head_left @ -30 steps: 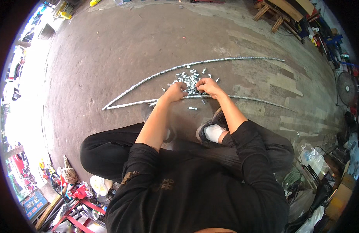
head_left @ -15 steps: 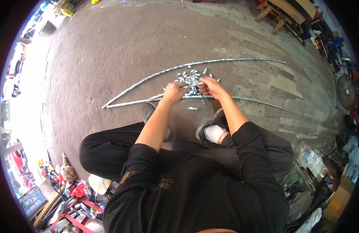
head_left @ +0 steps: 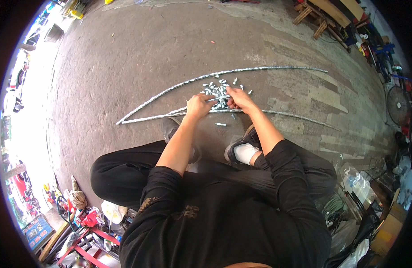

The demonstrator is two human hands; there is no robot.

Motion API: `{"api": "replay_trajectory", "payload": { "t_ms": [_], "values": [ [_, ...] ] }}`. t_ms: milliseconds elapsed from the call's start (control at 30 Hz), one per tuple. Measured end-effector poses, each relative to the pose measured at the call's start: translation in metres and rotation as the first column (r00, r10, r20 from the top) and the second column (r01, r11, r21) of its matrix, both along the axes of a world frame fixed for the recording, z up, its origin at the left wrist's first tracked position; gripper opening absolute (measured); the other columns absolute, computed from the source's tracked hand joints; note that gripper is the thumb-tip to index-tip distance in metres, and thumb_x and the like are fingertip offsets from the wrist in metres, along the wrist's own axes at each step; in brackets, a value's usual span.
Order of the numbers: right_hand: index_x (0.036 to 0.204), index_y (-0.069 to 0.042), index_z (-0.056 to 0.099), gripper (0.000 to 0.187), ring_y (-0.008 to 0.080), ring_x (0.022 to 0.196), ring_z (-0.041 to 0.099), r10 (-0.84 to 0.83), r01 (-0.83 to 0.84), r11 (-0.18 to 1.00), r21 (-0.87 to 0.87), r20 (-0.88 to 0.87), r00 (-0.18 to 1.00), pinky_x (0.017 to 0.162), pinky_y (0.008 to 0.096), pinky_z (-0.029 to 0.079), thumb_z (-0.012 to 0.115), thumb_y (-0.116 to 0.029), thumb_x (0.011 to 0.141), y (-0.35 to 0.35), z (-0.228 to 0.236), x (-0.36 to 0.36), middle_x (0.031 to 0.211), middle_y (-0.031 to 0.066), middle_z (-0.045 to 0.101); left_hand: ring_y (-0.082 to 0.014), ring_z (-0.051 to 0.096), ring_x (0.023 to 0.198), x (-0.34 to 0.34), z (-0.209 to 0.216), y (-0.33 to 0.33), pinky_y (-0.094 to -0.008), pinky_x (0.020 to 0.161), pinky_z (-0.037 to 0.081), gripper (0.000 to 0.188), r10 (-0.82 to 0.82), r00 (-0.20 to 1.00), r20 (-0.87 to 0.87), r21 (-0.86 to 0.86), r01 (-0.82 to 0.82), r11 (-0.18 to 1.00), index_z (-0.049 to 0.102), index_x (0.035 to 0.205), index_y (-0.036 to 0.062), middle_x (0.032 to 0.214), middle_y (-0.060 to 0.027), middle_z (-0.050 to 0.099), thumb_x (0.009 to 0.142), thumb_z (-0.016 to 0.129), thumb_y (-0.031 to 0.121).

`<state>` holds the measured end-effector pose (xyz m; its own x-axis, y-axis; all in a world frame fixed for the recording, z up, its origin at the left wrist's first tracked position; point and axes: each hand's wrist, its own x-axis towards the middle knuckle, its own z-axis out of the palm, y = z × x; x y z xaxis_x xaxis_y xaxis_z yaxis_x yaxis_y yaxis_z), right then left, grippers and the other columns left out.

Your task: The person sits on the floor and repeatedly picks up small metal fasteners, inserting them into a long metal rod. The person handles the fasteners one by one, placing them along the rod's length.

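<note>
On the worn concrete floor (head_left: 148,49), a person (head_left: 223,219) in black sits cross-legged before a heap of small silvery pieces (head_left: 218,88), both bare hands over its near side. The left hand (head_left: 198,105) pinches a short silvery strand (head_left: 179,110) between thumb and fingers; the right hand (head_left: 241,99) has its fingers bent in at that strand's right end, though from where I stand I cannot tell whether they grip it or a loose piece. Past the heap, a far long strand (head_left: 183,83) curves off to the right, while a near long strand (head_left: 145,119) passes beneath the left wrist, the two coming together in a point at left. By the look of it, both long strands are made up and the short one is part-built; many pieces in the heap lie unjoined, with one stray piece (head_left: 220,124) apart on the near side, and what share of the whole that leaves, I cannot tell
</note>
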<state>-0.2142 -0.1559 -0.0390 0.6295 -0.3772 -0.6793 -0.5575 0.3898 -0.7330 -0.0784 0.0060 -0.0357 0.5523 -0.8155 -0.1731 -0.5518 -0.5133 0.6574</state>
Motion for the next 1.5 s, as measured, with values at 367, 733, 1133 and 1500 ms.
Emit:
{"api": "replay_trajectory", "payload": {
  "t_ms": [367, 733, 1133, 1500],
  "values": [
    [0.12, -0.005, 0.05, 0.039, 0.0134, 0.085, 0.057, -0.239, 0.234, 0.971, 0.049, 0.183, 0.954, 0.066, 0.0273, 0.047, 0.064, -0.015, 0.085, 0.01, -0.009, 0.005, 0.095, 0.004, 0.059, -0.0286, 0.066, 0.088, 0.003, 0.008, -0.002, -0.0391, 0.078, 0.051, 0.027, 0.034, 0.999, 0.017, -0.042, -0.033, 0.999, 0.075, 0.097, 0.0188, 0.091, -0.0075, 0.069, 0.076, 0.073, 0.036],
    [0.1, -0.001, 0.057, 0.033, 0.011, 0.064, 0.054, 0.109, -0.08, 0.908, -0.412, 0.047, 0.993, 0.055, 0.0272, 0.043, 0.052, -0.033, 0.097, 0.026, -0.041, 0.014, 0.073, 0.0039, 0.059, -0.0336, 0.068, 0.088, -0.012, 0.0, -0.012, -0.0405, 0.078, 0.052, 0.033, -0.036, 0.999, -0.038, -0.055, 0.034, 0.998, 0.072, 0.1, 0.0086, 0.093, -0.0186, 0.07, 0.077, 0.074, 0.033],
    [0.111, -0.001, 0.051, 0.027, 0.021, 0.085, 0.063, 0.106, 0.12, 0.842, -0.526, 0.38, 0.919, 0.077, 0.035, 0.049, 0.054, -0.022, 0.095, 0.027, -0.029, 0.015, 0.091, 0.0122, 0.066, -0.0163, 0.063, 0.069, 0.006, -0.011, -0.014, -0.0327, 0.068, 0.051, 0.032, -0.087, 0.956, -0.279, -0.18, 0.036, 0.983, 0.071, 0.102, 0.0032, 0.079, -0.0134, 0.07, 0.077, 0.076, 0.023],
    [0.106, 0.0, 0.061, 0.028, 0.0122, 0.075, 0.058, 0.278, -0.244, 0.931, -0.271, 0.093, 0.956, 0.065, 0.0292, 0.048, 0.059, -0.024, 0.091, -0.004, 0.01, 0.001, 0.081, 0.004, 0.062, -0.0334, 0.066, 0.09, 0.007, 0.013, -0.003, -0.0416, 0.078, 0.051, 0.034, -0.127, 0.991, -0.037, 0.035, 0.129, 0.991, 0.072, 0.104, 0.0147, 0.093, -0.0144, 0.07, 0.083, 0.066, 0.041]
  ]
}}
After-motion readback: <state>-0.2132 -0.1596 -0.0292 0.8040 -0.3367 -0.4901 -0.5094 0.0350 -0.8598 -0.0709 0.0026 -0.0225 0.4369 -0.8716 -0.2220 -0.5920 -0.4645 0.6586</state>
